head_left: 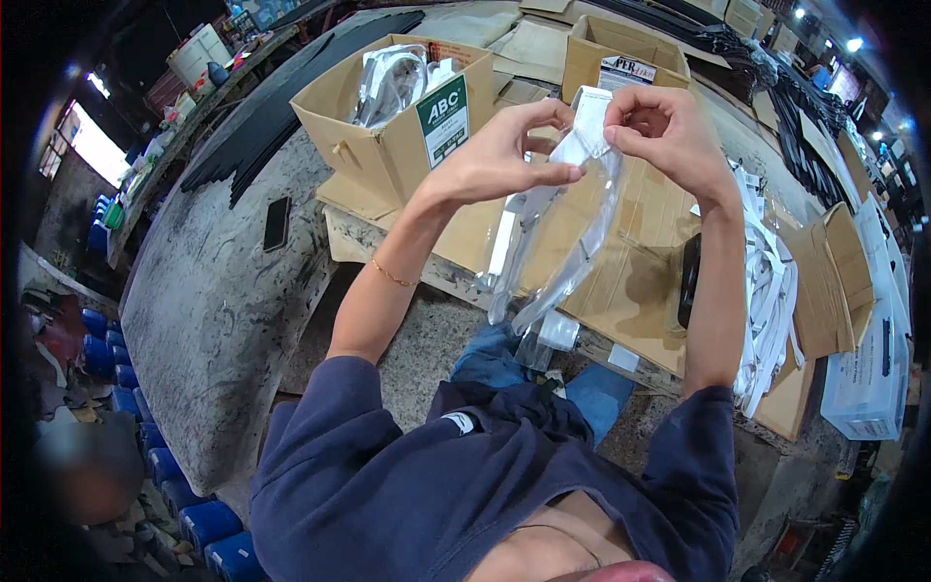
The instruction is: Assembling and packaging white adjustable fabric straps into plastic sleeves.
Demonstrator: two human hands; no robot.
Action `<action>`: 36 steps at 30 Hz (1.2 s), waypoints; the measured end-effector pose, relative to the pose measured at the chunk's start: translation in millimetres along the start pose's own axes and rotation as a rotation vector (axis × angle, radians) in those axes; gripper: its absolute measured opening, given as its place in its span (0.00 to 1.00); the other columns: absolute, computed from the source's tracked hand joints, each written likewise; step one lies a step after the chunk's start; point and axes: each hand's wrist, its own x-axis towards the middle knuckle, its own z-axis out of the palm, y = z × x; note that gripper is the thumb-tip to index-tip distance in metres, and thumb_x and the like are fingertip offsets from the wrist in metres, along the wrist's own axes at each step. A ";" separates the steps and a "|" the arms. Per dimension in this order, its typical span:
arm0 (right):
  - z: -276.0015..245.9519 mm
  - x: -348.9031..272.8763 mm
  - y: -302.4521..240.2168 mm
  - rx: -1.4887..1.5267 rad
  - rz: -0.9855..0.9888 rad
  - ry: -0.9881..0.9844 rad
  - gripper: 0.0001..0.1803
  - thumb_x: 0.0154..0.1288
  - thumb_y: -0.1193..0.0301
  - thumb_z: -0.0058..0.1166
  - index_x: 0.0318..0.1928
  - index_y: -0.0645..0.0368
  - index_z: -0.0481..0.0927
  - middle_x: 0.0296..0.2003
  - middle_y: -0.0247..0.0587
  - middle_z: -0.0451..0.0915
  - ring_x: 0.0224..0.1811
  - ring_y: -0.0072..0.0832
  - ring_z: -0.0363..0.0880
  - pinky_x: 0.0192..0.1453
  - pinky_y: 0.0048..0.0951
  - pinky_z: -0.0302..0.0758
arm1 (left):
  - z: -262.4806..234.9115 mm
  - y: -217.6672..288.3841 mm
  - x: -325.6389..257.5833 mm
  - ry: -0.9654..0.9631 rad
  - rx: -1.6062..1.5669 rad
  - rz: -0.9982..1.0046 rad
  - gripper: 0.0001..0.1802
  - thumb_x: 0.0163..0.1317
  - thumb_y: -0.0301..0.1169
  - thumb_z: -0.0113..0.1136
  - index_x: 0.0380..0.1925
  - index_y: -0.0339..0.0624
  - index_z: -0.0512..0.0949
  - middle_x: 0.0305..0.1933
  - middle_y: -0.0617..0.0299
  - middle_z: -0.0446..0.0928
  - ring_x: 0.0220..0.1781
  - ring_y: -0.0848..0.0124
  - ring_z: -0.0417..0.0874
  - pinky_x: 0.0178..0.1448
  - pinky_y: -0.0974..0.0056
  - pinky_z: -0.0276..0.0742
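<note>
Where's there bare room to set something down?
On the grey tabletop around the black rectangular phone, left of the green-labelled brown cardboard box. The right is crowded with tangled flat white strips and a translucent plastic bin.

a head-worn fisheye looks down from close above the hands (674, 145).

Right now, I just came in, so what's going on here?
The person's left hand and right hand hold up a long clear plastic piece by its white top. The rest of it dangles below. More clear plastic sits in an open cardboard box on the left, and white strips lie piled on the right.
</note>
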 end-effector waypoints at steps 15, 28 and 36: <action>-5.7 -4.0 -30.2 -0.386 -0.185 0.074 0.06 0.54 0.77 0.58 0.32 0.68 0.78 0.26 0.33 0.78 0.32 0.18 0.77 0.42 0.21 0.75 | -19.5 46.8 8.4 -0.028 0.141 -0.114 0.15 0.62 0.37 0.63 0.43 0.38 0.79 0.32 0.65 0.82 0.32 0.78 0.83 0.34 0.76 0.69; 11.8 -5.4 -29.0 -0.181 -0.111 0.345 0.10 0.60 0.70 0.63 0.38 0.60 0.77 0.29 0.33 0.81 0.32 0.16 0.78 0.36 0.19 0.72 | 11.2 48.5 9.4 0.335 0.272 -0.044 0.14 0.62 0.32 0.61 0.40 0.32 0.82 0.34 0.60 0.83 0.36 0.78 0.79 0.43 0.71 0.75; 8.8 -3.1 -28.4 -0.302 -0.211 0.246 0.10 0.60 0.72 0.61 0.40 0.61 0.76 0.28 0.34 0.81 0.32 0.16 0.78 0.35 0.20 0.73 | 11.8 39.5 16.6 0.269 0.248 -0.051 0.12 0.58 0.32 0.60 0.31 0.31 0.81 0.29 0.60 0.81 0.32 0.78 0.78 0.37 0.69 0.74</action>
